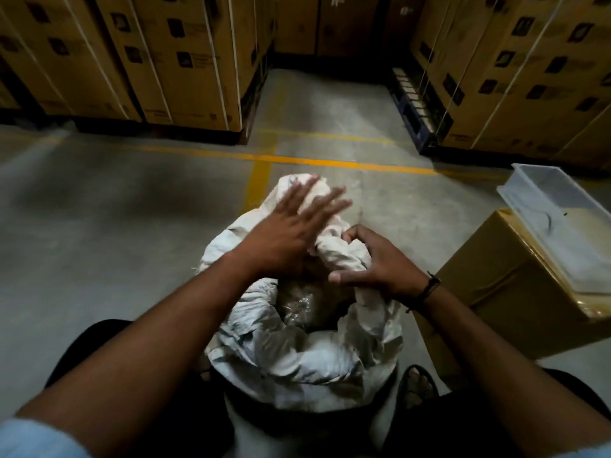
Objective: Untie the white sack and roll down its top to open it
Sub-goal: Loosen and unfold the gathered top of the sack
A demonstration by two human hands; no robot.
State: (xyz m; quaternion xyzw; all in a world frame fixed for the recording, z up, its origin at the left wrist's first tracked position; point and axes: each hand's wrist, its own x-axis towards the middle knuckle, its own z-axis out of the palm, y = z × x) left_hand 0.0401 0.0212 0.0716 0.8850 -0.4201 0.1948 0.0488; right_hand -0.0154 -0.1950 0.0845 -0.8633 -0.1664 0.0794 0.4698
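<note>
A: What fills most of the view?

B: Stacked brown cartons (185, 61) bound with pale straps, standing on dark pallets along the far side. Below them lies a grey concrete floor (115, 209) crossed by yellow lines (297, 159).

A: And the sack?

B: The white sack (297, 352) stands upright on the floor just in front of the person, between their knees. Its mouth gapes on the near side, with crumpled clear plastic (297, 307) showing inside. On the far side the cloth is gathered into a twisted rope that rises to a bunched end.

A: Anything beside it?

B: A brown cardboard box (489, 302) sits to the right, near the sack. A pale plastic tray (562, 219) rests on top of it.

A: How do the hands lie?

B: The left hand (287, 236) lies flat across the bunched end of the twist, with fingers straight and spread apart. It is blurred, so I cannot tell how firmly it presses. The right hand (380, 262) is clamped round the twisted neck, its fingers curled over the cloth and its thumb stretched along the near side.

A: Smaller things?

B: A dark band (429, 287) circles the right wrist. A foot in a dark sandal (418, 385) shows on the floor, right of the sack's base.
</note>
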